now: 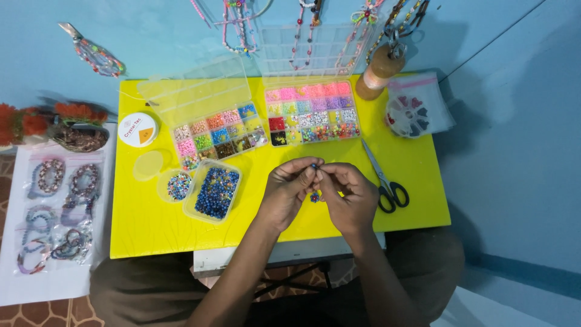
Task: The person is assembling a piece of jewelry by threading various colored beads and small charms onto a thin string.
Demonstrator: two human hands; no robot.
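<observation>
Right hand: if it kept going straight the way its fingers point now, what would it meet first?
The right hand points left, so it would first meet the left hand, whose fingertips already pinch the same small bead piece.

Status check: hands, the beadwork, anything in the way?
Left hand and right hand pinching small beaded piece above yellow table. Scissors lie right. Nothing blocking.

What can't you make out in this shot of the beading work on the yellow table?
Head view only:
- What the left hand and right hand pinch: a bead tip shows, any thread is too fine to see.
- Small beaded piece below the fingers: partly hidden by them.
- Hanging bead strands: tops cut off by the upper edge.
- Single beads in the open bead organizer: too small to tell apart.
</observation>
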